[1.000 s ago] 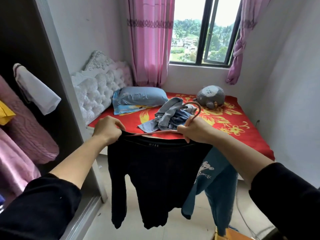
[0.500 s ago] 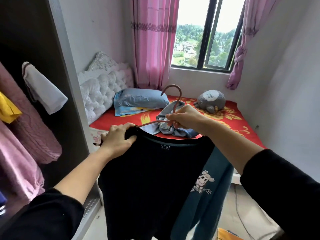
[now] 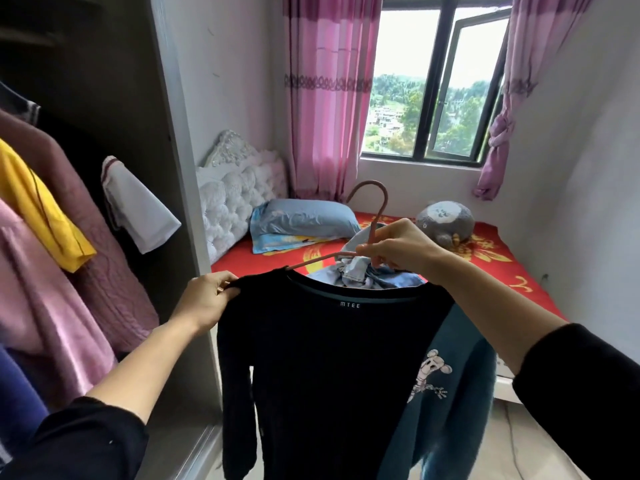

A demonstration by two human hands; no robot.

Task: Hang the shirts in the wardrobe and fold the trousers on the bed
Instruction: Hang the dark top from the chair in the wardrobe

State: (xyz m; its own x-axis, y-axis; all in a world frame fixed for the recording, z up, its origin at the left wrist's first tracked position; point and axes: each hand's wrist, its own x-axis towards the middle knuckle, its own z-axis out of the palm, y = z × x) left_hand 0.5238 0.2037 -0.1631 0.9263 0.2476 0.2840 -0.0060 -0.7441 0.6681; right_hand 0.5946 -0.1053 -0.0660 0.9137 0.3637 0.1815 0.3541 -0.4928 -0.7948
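Hanger [image 3: 381,213] hook had swung up from lying over to standing nearly upright, and the black shirt [image 3: 329,358] had lifted with it. Right hand [image 3: 398,247] pinched the pink hanger at the base of its hook, fingers curled round the neck. Left hand [image 3: 207,299] gripped the shirt's shoulder seam, thumb on top. Shirt hung full length at the foot of the bed [image 3: 502,268], collar open toward the person, one hanger arm showing bare above the neckline. Teal garment [image 3: 450,375] with a mouse print hung behind it, below the right forearm. On the bed: crumpled denim trousers [image 3: 356,268] mid-sheet, blue pillow [image 3: 304,218] at the headboard end, grey plush toy [image 3: 446,221] by the window wall. Wardrobe [image 3: 173,168] stood open beside the bed's headboard end, holding a white shirt [image 3: 138,206], a yellow top [image 3: 41,209] and pink garments [image 3: 104,271].
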